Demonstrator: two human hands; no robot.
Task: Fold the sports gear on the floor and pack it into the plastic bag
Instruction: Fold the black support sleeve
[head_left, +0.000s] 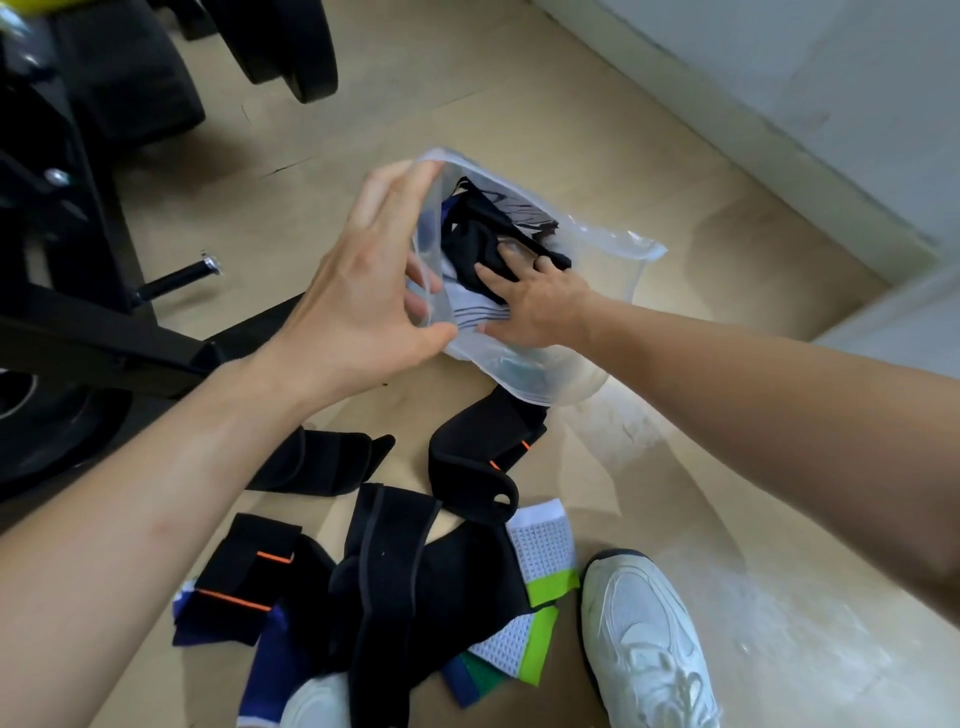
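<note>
Clear plastic bag (618, 260) on the floor (519, 104) at centre: the left hand (358, 291) curls fingers and thumb round the bag's left rim, holding the mouth apart, while the right hand (535, 306), inside, presses with straight, spread fingers on a black piece (478, 239) lying over a white striped piece (475, 312). Nearer, loose on the floor: black straps (478, 457) with orange stitching, a black brace (405, 587), white mesh sleeves (543, 545) with green bands and a blue sock (275, 660). White shoe (644, 649) near right; black equipment frame (78, 322) far left.
</note>
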